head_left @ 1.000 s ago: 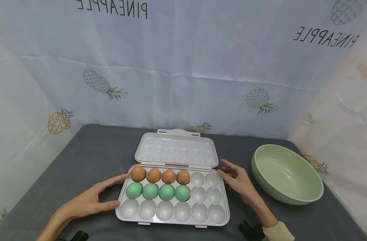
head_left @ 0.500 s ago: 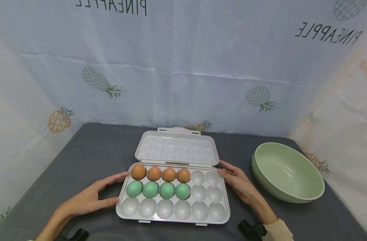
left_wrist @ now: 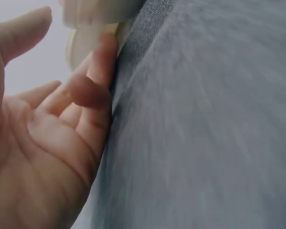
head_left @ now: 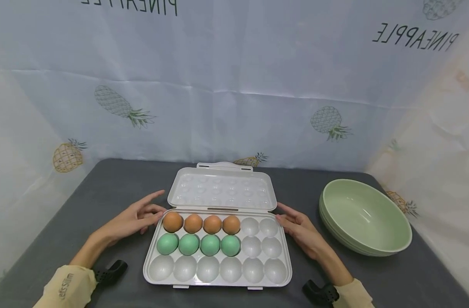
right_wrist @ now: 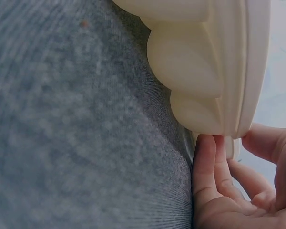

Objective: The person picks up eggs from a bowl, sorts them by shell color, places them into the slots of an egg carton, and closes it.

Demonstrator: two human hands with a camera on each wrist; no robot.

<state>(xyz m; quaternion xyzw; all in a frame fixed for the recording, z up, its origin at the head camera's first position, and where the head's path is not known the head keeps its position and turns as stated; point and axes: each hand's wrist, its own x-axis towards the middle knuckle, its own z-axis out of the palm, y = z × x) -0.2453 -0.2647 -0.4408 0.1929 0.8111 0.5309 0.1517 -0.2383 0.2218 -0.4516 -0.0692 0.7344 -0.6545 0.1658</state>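
A white plastic egg box (head_left: pixel 157 278) lies on the dark table, its lid (head_left: pixel 222 188) laid back away from me. Several brown eggs (head_left: pixel 212 224) fill part of the far row, with several green eggs (head_left: pixel 210 244) in the middle row. At the box's far left corner is my left hand (head_left: pixel 132 218), fingers loosely bent and holding nothing. My right hand (head_left: pixel 301 233) pinches the far right corner: in the right wrist view its thumb (right_wrist: pixel 262 140) is on the rim and fingers (right_wrist: pixel 205 155) touch the underside. Blur in the left wrist view hides whether the left hand touches the box.
A stack of pale green bowls (head_left: pixel 365 218) stands on the table (head_left: pixel 119 184) to the right of the box. A curtain (head_left: pixel 226 119) printed with pineapples hangs behind the table and along both sides.
My left hand has shifted up and away from the box's left side, where its thumb and fingers spanned the edge, to the far left corner. The right hand stays at its corner.
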